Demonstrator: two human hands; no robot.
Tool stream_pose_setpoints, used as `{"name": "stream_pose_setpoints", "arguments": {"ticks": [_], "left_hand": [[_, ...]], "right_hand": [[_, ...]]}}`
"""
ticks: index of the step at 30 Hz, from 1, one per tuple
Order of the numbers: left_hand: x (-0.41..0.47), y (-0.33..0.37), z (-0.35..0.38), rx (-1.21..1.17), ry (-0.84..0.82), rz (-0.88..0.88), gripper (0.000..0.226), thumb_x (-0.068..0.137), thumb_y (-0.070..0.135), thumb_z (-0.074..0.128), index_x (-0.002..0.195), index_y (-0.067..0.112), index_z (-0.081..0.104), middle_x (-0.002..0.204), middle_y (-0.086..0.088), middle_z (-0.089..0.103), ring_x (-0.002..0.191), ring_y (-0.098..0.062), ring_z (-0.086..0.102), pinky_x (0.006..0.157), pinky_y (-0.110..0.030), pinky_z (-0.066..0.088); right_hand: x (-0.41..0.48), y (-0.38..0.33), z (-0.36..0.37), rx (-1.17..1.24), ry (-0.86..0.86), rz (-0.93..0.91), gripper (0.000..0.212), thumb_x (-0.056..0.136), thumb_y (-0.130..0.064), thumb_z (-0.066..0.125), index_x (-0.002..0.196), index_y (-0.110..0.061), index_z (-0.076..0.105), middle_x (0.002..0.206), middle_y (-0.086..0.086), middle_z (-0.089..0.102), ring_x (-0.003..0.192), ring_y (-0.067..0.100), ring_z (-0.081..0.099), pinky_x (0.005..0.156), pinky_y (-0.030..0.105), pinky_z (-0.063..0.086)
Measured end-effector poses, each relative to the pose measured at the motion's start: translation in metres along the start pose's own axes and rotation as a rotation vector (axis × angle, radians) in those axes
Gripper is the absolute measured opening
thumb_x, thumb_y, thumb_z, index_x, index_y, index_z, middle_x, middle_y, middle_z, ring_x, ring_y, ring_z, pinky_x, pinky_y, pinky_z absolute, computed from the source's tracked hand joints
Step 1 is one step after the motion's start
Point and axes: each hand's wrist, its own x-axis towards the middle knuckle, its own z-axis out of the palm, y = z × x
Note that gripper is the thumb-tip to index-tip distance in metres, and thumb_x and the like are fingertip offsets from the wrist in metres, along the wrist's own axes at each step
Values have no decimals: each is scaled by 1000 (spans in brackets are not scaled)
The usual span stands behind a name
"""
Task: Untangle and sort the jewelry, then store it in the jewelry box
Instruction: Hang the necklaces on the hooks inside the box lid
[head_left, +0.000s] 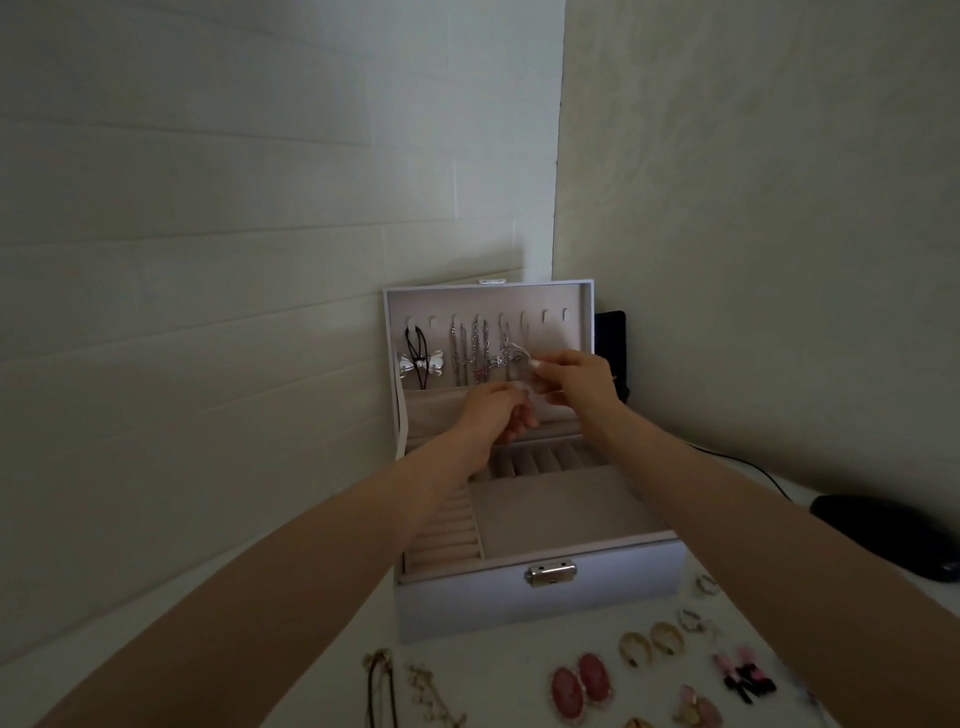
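Observation:
A white jewelry box stands open on the table, its lid upright with a row of hooks. A butterfly pendant on a black cord and several silver chains hang from the hooks. My right hand pinches a thin silver chain just below a hook in the middle of the row. My left hand is raised in front of the lid's pocket with curled fingers, seemingly holding the chain's lower end, which is blurred. Both forearms reach over the beige tray.
On the white table in front of the box lie pink oval earrings, gold hoops, pink and black earrings, small silver pieces and a cord necklace. A black object with a cable sits at right. Walls close behind.

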Motion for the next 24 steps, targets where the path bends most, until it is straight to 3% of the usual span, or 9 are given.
{"name": "stream_pose_setpoints", "arguments": {"ticks": [4,8,13,20,24], "left_hand": [[3,-1,-3,42,16,9,22,91,5,51,70,8,52,39,1,57,30,-4,43,33,-13,32],[4,-2,-4,23,11,-11,20,94,7,52,74,7,54,43,1,61,31,-4,46,35,-13,37],[6,-3,-3,32,18,-6,20,95,9,51,75,7,54,45,0,62,33,-5,48,35,-15,39],[5,-5,-1,171,-7,86,23,95,11,51,72,9,53,54,-3,62,40,-6,52,40,-15,41],[7,-5,-2,316,10,161,24,95,12,50,71,12,53,59,-6,62,51,-16,57,49,-21,47]], "right_hand": [[7,-1,-1,31,93,-49,13,85,3,64,98,5,67,71,6,62,62,12,58,56,15,52],[12,-6,0,2,124,-137,9,83,5,66,89,-2,67,75,2,64,67,12,61,63,19,53],[14,-10,2,38,158,-170,22,82,8,65,74,-12,61,75,5,62,65,12,60,54,15,50],[15,-10,7,118,222,-139,19,83,9,64,76,-9,63,76,5,63,65,12,61,54,15,51],[15,-10,11,132,273,-130,12,84,8,63,85,-4,67,76,2,63,63,9,60,56,14,52]]}}
